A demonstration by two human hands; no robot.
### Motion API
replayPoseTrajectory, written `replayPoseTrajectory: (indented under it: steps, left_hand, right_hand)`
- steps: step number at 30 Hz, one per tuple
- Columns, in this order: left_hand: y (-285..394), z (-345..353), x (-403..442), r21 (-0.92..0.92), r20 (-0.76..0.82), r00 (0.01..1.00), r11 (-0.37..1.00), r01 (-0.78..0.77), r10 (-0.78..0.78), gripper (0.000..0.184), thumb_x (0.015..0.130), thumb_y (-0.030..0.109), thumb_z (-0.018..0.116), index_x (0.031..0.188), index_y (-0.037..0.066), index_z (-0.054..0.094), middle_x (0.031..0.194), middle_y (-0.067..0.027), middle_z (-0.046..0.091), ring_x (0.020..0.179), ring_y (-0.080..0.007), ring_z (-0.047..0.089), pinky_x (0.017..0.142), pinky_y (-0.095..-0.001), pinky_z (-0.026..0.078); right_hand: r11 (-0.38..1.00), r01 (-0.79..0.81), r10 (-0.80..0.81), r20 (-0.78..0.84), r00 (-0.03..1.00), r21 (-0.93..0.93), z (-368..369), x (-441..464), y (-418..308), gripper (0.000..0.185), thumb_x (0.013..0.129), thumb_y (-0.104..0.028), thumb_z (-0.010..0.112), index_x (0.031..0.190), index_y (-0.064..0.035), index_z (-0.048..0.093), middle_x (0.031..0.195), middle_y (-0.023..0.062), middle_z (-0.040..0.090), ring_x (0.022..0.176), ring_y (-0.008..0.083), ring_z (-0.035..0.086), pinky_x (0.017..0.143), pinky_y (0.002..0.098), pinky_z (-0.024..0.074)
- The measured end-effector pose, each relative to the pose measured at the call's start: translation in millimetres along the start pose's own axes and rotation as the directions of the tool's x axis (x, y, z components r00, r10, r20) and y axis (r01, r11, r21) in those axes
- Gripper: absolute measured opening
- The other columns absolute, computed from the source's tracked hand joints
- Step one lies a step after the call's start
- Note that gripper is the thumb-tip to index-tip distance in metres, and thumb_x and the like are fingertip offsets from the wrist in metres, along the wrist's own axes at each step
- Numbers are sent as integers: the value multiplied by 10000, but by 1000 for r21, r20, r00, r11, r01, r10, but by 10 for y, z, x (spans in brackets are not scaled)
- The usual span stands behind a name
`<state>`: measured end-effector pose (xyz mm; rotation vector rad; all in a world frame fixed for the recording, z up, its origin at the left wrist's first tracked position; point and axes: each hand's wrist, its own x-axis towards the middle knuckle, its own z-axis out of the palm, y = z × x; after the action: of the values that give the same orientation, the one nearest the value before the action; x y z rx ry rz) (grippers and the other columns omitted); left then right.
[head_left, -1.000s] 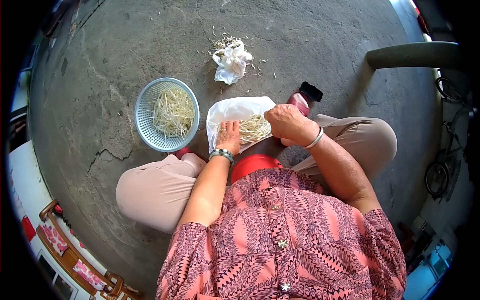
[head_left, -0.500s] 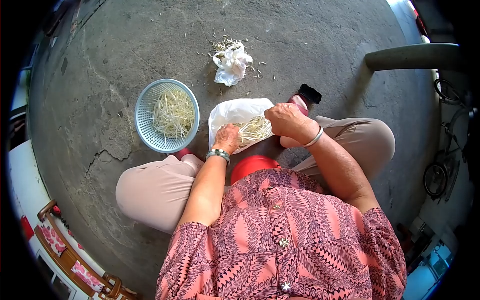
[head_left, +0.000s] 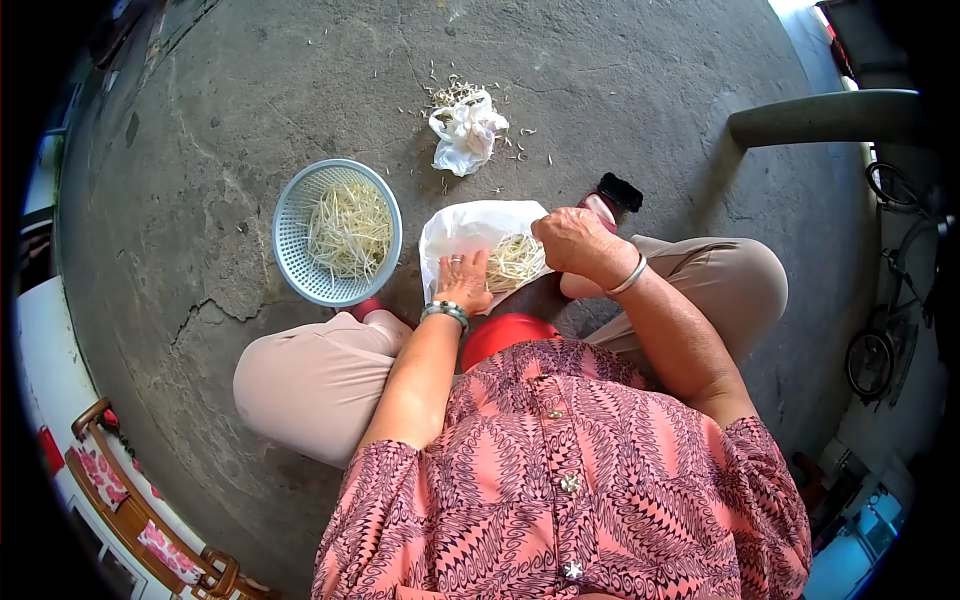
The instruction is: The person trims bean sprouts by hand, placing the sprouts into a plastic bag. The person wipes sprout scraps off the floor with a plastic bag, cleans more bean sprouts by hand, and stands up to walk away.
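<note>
A white plastic bag (head_left: 458, 222) lies spread between my feet, with bean sprouts (head_left: 513, 262) heaped in its right half. My left hand (head_left: 464, 283) rests on the bag's left part, fingers spread, its edge beside the sprouts. My right hand (head_left: 574, 241) is closed at the right edge of the bag and appears to grip its rim; its fingertips are partly hidden. To the left stands a pale blue plastic colander (head_left: 284, 258) with more long sprouts (head_left: 350, 232) inside.
Ahead on the concrete floor (head_left: 300, 90) lies a crumpled white bag (head_left: 466, 130) among scattered sprout scraps (head_left: 455, 92). Something red (head_left: 510, 332) sits close in front of my body. A thick grey post-like piece (head_left: 820, 118) reaches in from the right, with a bicycle (head_left: 872, 350) beyond.
My left hand has gone from curled fingers on the sprouts to spread fingers on the bag, and the sprouts now sit farther right. My right hand has stayed almost still.
</note>
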<state>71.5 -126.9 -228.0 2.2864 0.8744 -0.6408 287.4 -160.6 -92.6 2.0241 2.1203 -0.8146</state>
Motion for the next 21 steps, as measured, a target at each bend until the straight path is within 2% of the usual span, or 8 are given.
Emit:
replayPoseTrajectory:
  steps: [2,3,6,9,12,16,19,21]
  left_hand:
    - [94,-6,-1,-5,-40,998,998,-56,56,855,676,311,700,1377,93,260,1318,-161,372,1271,-314,333,1070,-530,167]
    - [122,-14,-1,-23,-86,995,998,-57,55,825,681,299,693,1360,95,271,1270,-149,415,1227,-307,385,1051,-535,191]
    - [168,-70,-3,73,-9,1000,997,-9,10,639,703,273,670,1258,76,423,1171,-136,492,1127,-306,471,1010,-508,260]
    - [104,29,46,23,-48,998,999,-27,28,406,717,221,633,1082,57,563,1073,-133,545,1026,-313,528,953,-473,325]
    - [92,5,55,-52,-113,993,998,-27,21,270,722,164,589,964,50,620,1030,-147,565,1013,-318,537,911,-458,365]
    - [56,41,62,-64,-197,980,998,-19,6,349,720,138,559,1061,61,560,1006,-169,572,991,-323,554,884,-434,395]
    - [23,-24,109,-161,-116,993,987,14,-33,402,724,140,563,1115,65,509,1010,-203,569,940,-354,580,861,-425,422]
    - [39,-28,75,-197,-207,978,980,-18,-24,423,729,141,568,1137,64,486,997,-217,580,902,-367,592,832,-434,444]
  right_hand:
    - [1000,-7,7,3,1000,3,-2,13,-10,116,647,-74,591,721,-6,648,727,195,640,722,318,656,606,385,526]
    - [1000,-8,8,13,1000,-5,-14,15,-26,117,647,-74,590,722,-6,648,728,195,640,722,318,657,606,385,526]
    - [1000,-4,4,30,1000,-17,-52,13,-64,118,647,-72,589,724,-6,650,730,195,641,725,318,657,605,385,526]
    - [1000,8,-8,23,1000,-8,-27,16,-58,120,648,-69,586,725,-3,650,731,195,641,726,318,658,606,385,526]
    - [1000,5,-5,16,1000,-9,-7,13,-34,121,649,-66,582,724,0,649,732,196,641,728,319,657,610,385,526]
    - [1000,4,-4,-7,1000,2,-28,0,-30,121,650,-64,576,722,2,649,739,196,641,734,320,656,618,387,527]
    - [1000,-7,7,-6,1000,-16,-1,13,-6,122,653,-64,574,722,1,650,745,196,642,744,320,655,627,386,527]
    - [1000,-11,10,-8,1000,-27,-9,11,-8,122,654,-64,573,723,1,651,746,195,642,749,320,655,630,387,526]
